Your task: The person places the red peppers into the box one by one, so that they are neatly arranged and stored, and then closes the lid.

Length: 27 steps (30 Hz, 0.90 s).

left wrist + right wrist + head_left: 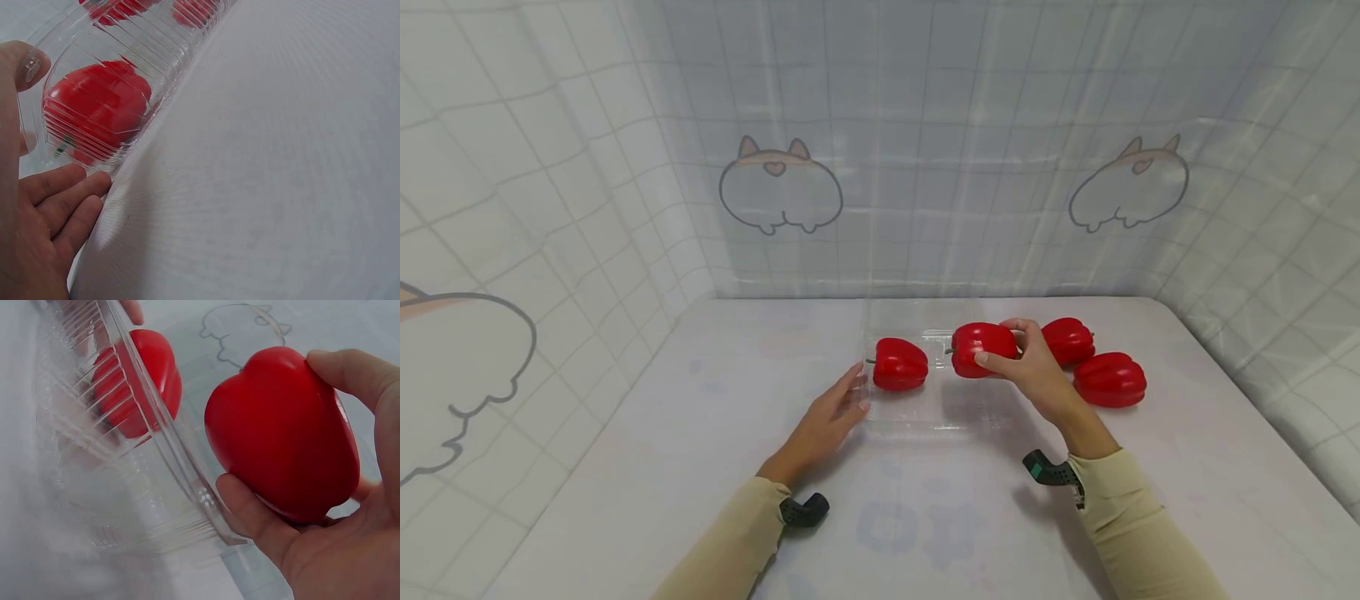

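My right hand point(1041, 375) grips a red bell pepper point(981, 348) over the right part of a clear plastic container point(936, 427). In the right wrist view the thumb and fingers wrap this pepper point(281, 437), beside the container's rim. A second red bell pepper point(900, 367) lies on its side inside the container, at the left, its green stem pointing left. My left hand point(820, 427) rests against the container's left end with fairly straight fingers. From the left wrist, the fingertips point(94, 182) touch low on the ribbed clear wall.
Two more red bell peppers, one farther back point(1067, 340) and one nearer point(1110, 380), lie on the white table point(700, 467) to the right of my right hand. A grid-patterned curtain point(925, 167) with cartoon animals encloses the back and sides.
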### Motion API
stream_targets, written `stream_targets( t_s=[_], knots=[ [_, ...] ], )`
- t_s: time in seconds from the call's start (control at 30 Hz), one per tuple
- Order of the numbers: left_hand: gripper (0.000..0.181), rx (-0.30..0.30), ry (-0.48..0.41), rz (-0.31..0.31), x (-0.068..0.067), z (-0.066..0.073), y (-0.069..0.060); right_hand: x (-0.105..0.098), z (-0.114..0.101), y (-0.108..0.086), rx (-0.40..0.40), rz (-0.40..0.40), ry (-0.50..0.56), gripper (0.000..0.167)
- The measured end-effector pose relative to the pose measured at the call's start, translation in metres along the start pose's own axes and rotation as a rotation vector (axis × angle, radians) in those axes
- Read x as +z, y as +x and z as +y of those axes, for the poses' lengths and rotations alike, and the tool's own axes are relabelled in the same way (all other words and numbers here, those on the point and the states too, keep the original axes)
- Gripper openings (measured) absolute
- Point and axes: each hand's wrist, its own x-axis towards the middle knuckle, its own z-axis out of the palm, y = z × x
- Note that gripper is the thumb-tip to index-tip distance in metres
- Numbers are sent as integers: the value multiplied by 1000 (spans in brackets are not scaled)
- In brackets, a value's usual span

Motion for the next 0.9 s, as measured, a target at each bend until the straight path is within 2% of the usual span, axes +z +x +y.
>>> stream_targets(
  t_s=[0.23,0.6,0.8,0.9],
  knots=[
    [66,7,-12,-1,-1,1,0,4,-2,0,-53,-59,-63,85],
    [66,31,-35,-11,-3,0,0,8,-7,3,-43,-38,-107,78],
    [66,29,-42,-15,-2,1,1,9,-6,7,-83,-42,-223,86],
    [67,29,-40,-17,-2,2,1,9,-4,8,-116,-57,-265,84]
  ],
)
